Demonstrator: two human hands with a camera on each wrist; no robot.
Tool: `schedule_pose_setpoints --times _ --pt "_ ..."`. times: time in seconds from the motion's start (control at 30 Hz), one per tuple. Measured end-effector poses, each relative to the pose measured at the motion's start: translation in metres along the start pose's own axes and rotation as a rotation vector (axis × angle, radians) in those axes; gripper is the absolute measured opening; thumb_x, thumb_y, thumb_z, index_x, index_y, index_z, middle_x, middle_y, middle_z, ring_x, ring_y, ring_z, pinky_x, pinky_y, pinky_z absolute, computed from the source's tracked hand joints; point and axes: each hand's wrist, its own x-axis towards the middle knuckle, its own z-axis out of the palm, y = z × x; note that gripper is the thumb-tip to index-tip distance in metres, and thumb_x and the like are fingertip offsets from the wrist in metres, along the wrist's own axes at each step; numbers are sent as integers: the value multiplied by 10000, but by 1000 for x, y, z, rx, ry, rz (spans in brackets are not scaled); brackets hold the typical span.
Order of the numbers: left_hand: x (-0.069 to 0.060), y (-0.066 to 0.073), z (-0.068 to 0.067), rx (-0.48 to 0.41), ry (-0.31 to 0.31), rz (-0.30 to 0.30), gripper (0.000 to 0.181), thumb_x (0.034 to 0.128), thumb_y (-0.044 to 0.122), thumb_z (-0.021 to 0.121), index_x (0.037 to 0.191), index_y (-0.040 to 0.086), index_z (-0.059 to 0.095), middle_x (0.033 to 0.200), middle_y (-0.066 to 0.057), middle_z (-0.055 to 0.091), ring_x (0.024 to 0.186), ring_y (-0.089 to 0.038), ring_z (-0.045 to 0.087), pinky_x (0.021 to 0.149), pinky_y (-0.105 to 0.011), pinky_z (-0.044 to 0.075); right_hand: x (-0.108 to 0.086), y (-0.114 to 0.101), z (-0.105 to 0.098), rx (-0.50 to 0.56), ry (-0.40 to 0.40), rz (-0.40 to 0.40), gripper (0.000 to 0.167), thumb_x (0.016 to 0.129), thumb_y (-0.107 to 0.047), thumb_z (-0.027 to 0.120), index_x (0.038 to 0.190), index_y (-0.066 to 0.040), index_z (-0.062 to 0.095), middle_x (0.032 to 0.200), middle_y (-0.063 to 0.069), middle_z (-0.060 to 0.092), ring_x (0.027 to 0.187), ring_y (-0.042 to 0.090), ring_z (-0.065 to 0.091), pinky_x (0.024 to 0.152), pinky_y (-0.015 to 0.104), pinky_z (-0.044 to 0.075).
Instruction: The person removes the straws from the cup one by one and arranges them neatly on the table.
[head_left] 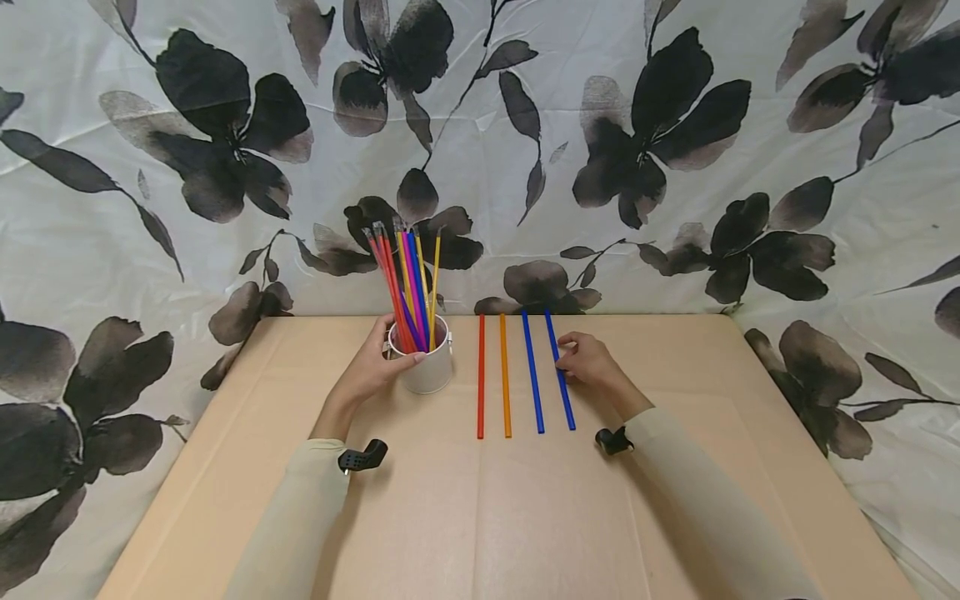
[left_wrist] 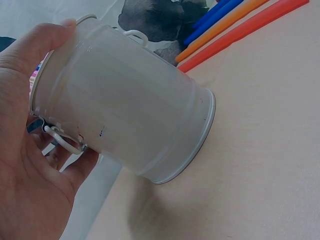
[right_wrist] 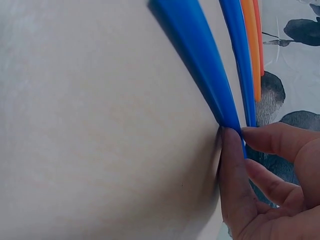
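Reaches forward with both arms in pale, long sleeves, spread wide at the lower edge of the head view and angled inward. Slants the left forearm up and to the right, the right forearm up and to the left. Shows bare skin at the left wrist and right wrist, just past the cuffs. Curls the left hand in a broad grip, with the thumb set opposite the other fingers. Pinches with the right hand, bending its fingers with the tips close together. Holds both hands nearly level, well apart.
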Motion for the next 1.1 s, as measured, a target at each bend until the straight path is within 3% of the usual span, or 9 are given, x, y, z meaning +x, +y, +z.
schedule_pose_setpoints --times 0.37,0.67,1.1 --pt "0 1 -1 -11 -15 -35 844 905 202 780 1557 167 245 1602 -132 329 1508 -328 275 1239 -553 198 -1 -1 -2 -3 -3 14 468 942 -64 668 1379 26 527 1018 173 652 753 192 657 677 293 611" --pt "-12 33 1 -7 -34 -52 851 902 174 777 1555 85 238 1599 -179 320 1513 -361 258 1231 -586 191 0 1 -2 -3 -2 23 459 943 -75 682 1369 13 536 1025 165 646 756 190 654 687 285 609" --pt "-13 36 -1 -25 -39 -52 843 906 172 774 1555 85 241 1614 -171 296 1529 -359 222 1239 -582 160 -3 -5 2 -4 -5 0 451 939 -52 684 1355 49 542 1000 167 664 753 212 664 712 336 621"
